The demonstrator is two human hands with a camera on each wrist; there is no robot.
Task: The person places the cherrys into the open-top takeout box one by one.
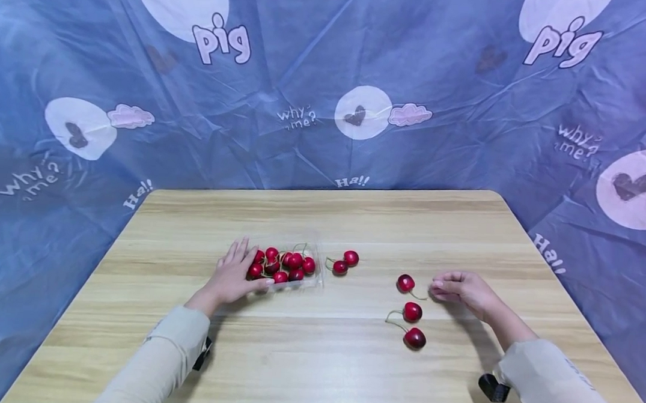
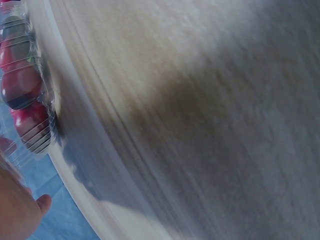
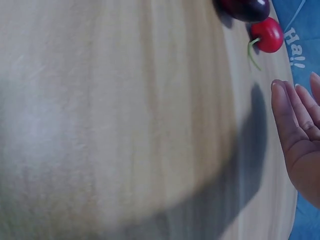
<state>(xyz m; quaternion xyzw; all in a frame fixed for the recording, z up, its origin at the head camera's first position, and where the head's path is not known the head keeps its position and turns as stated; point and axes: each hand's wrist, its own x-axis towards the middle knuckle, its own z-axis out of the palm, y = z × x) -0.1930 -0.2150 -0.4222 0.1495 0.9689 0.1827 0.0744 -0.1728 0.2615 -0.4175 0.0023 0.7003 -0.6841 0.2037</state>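
At the left end of a clear plastic box (image 1: 320, 267) rests my left hand (image 1: 234, 276), fingers spread over the end and thumb along the near side. Inside the box lie several red cherries (image 1: 296, 261) with green stems; the wrist view shows some cherries (image 2: 22, 85) through the ribbed wall. My right hand (image 1: 462, 290) hovers over the table with nothing in it, thumb and fingers fairly straight and close together. Just left of its fingertips lies a cherry (image 1: 405, 283), its stem pointing toward them. The right wrist view shows the fingers (image 3: 295, 107) apart from the nearest cherry (image 3: 267, 35).
Two more cherries (image 1: 412, 312) (image 1: 414, 338) lie nearer the front, stems to the left. Another pair (image 1: 350, 258) (image 1: 340, 268) sits just right of the box. The wooden table (image 1: 305, 369) ends at a blue printed cloth (image 1: 303, 152) behind and at the sides.
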